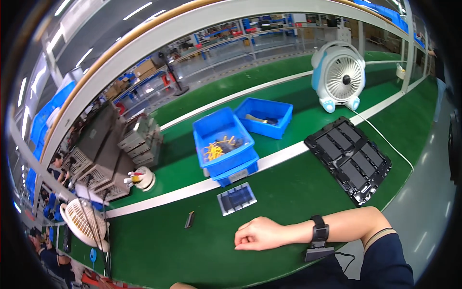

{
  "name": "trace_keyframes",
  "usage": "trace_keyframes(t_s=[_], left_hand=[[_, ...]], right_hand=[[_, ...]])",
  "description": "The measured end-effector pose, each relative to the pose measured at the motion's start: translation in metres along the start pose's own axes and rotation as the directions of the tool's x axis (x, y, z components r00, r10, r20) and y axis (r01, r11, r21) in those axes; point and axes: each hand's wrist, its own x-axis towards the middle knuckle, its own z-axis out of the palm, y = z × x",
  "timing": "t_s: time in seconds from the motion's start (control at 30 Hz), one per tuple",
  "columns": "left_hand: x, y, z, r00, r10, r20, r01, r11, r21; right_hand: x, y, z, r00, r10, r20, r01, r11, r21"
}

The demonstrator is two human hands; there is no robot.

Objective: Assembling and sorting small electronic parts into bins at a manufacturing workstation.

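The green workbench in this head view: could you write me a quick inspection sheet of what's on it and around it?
Surface: green bench with a white stripe along it.
Job's things: small flat dark panel just beyond the right hand; small dark stick-like piece to its left.
Clutter: stacked blue bins, the top one holding yellow and dark parts; another blue bin; black tray of dark panels; small white holder.
Hands: right hand loosely closed, resting on the bench, empty; black wrist strap. Left hand not in view.
Cables: white fan cord; black lead below the strap.
Surroundings: white-and-blue fan, grey equipment boxes, second white fan, other people far left.
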Motion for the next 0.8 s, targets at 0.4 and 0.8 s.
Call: trace_keyframes(t_s=[0.4, 0.8], left_hand=[[0.011, -0.035, -0.053, 0.755, -0.253, -0.605, 0.313, 0.95, -0.007], [-0.015, -0.101, -0.121, 0.838, -0.049, -0.544, 0.541, -0.054, 0.839]], right_hand=[[0.001, 0.012, 0.005, 0.994, -0.109, -0.024, 0.111, 0.991, 0.078], [-0.005, -0.041, -0.04, 0.936, 0.205, -0.287, 0.01, 0.798, 0.602]])
